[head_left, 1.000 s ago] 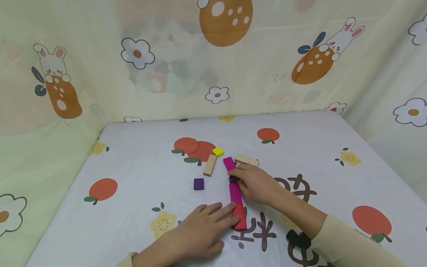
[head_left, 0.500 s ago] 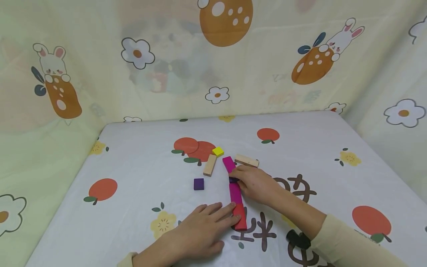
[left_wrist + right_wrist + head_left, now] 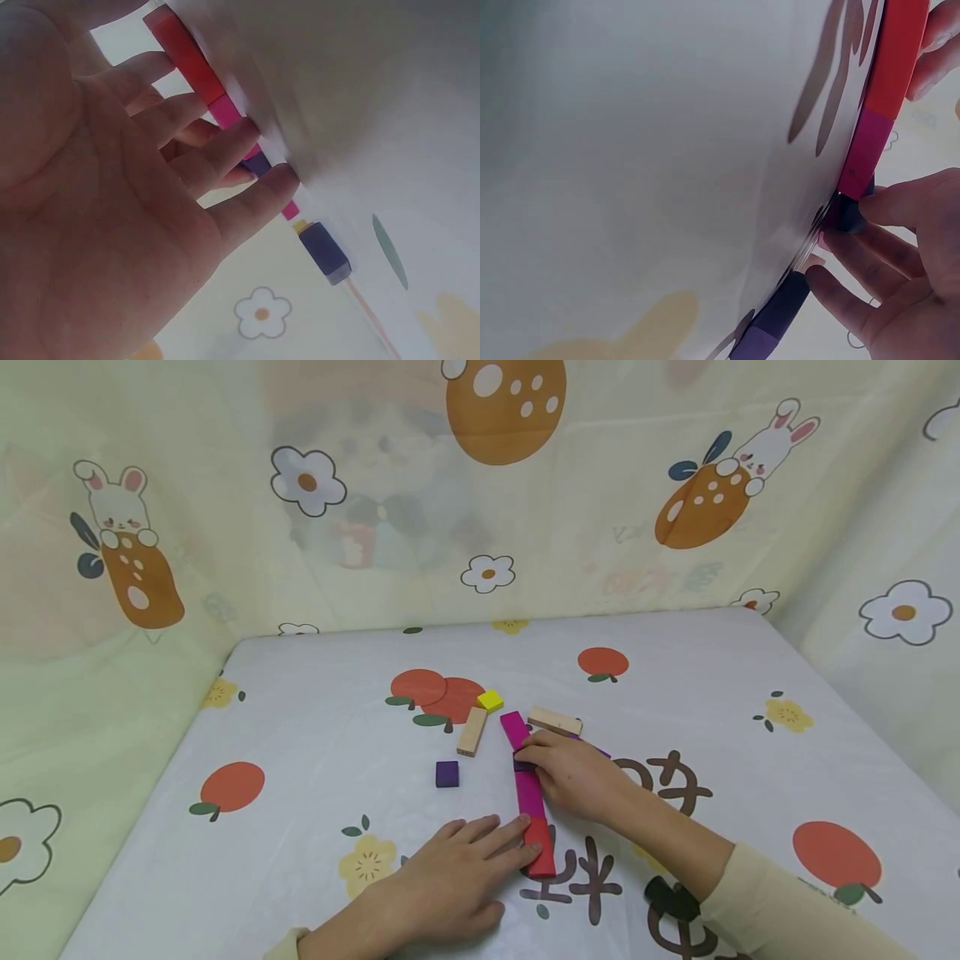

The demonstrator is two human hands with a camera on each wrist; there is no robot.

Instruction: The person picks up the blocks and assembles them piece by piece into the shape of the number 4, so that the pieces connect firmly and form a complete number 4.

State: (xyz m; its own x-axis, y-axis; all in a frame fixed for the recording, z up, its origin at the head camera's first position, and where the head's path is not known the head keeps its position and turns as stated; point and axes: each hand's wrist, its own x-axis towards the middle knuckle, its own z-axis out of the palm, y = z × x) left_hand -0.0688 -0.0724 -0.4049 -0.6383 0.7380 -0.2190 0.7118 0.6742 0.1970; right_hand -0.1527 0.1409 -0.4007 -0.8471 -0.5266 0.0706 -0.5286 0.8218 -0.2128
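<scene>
A line of blocks runs away from the near side in the head view: a red block [image 3: 541, 852], a magenta block [image 3: 529, 795], a small dark purple block [image 3: 521, 763] and a farther magenta block [image 3: 514, 728]. My left hand [image 3: 453, 877] lies palm down with extended fingers, its fingertips on the red block's left side and top. The thumb and fingers of my right hand [image 3: 581, 777] pinch the dark purple block, partly covering it. In the right wrist view this dark block [image 3: 851, 214] sits between thumb and fingers, right at the end of the magenta block [image 3: 866, 154].
Left of the line is a purple cube [image 3: 447, 774]. Farther back are a plain wooden block [image 3: 472, 732], a yellow block [image 3: 491, 701] and another wooden block [image 3: 554, 720]. A purple block [image 3: 595, 747] shows behind my right hand. A black device [image 3: 671, 898] is at the right wrist.
My right hand has shifted the dark purple block slightly left, and the far magenta block has shifted slightly too. A purple edge now shows behind the right hand. My left hand has stayed put.
</scene>
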